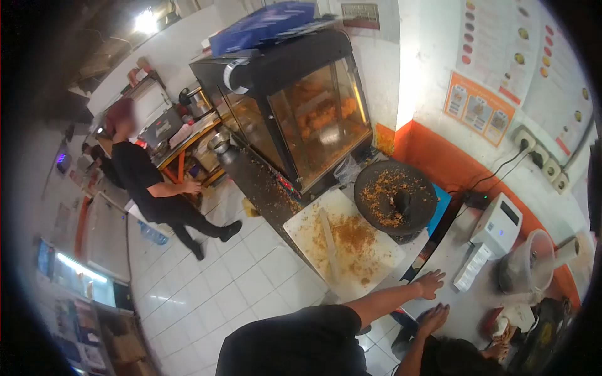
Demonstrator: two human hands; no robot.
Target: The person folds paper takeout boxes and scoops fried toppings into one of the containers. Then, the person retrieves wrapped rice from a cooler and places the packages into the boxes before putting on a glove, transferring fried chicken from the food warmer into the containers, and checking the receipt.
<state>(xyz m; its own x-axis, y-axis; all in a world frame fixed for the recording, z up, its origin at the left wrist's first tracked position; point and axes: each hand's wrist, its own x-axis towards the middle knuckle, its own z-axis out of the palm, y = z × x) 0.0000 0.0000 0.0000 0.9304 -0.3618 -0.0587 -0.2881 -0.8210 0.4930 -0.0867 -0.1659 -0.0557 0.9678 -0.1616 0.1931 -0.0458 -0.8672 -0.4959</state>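
My left hand (430, 284) reaches over the edge of the pale counter (465, 311), fingers spread, holding nothing. Just below it, my right hand (433, 319) has its fingers stretched out and appears to hold nothing. Nearest to the left hand is a narrow white device or block (471, 267), apart from the fingertips. Further left lies a white cutting board (301, 228) strewn with brown crumbs, a long knife (328, 245) across it. Behind the board stands a dark, wide mortar (371, 207) with fried crumbs and a pestle (402, 200) in it.
A glass display case (320, 119) holds fried pieces. On the right are a white printer-like machine (500, 220), a clear bucket (530, 269) and power sockets (540, 156). Another person's hand (500, 348) is at lower right. A person in black (141, 172) stands on the tiled floor.
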